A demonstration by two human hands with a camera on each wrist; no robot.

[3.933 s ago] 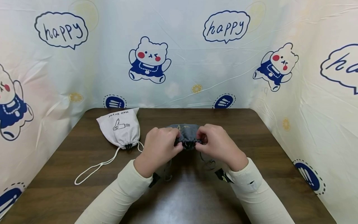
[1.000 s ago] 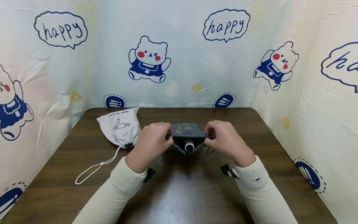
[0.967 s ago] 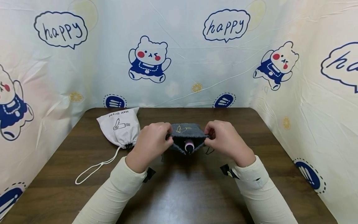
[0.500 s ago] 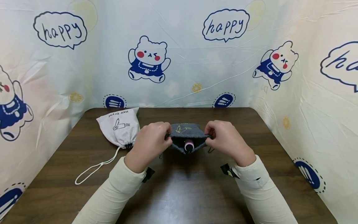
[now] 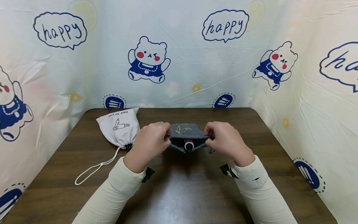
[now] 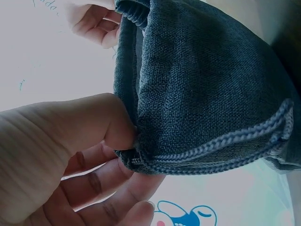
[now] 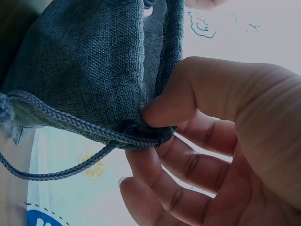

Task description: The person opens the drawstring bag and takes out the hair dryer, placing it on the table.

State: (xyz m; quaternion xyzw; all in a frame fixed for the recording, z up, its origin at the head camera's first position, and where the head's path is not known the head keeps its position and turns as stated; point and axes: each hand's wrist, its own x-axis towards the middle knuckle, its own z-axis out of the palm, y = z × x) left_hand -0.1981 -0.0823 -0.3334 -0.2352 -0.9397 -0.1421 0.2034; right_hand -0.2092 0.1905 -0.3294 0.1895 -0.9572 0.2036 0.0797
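Observation:
A dark grey drawstring pouch with a yellow hair dryer print is held between both hands, its mouth spread wide toward me. Inside the mouth shows the round end of a pink and black item; the rest of it is hidden by cloth. My left hand pinches the left corner of the rim between thumb and fingers. At the opposite corner my right hand pinches the rim likewise. Grey braided drawstring loops hang from the corner in the left wrist view, and another cord hangs in the right wrist view.
Left of my left hand lies a full white drawstring bag printed "Hair Dryer", its white cord trailing toward the front. Everything is on a dark wooden table. A printed curtain rises behind the table and on both sides.
Since the earliest frame, both hands have moved apart and the grey pouch's gathered mouth has been pulled wide, revealing the pink and black item. Over the last second the hands have barely moved.

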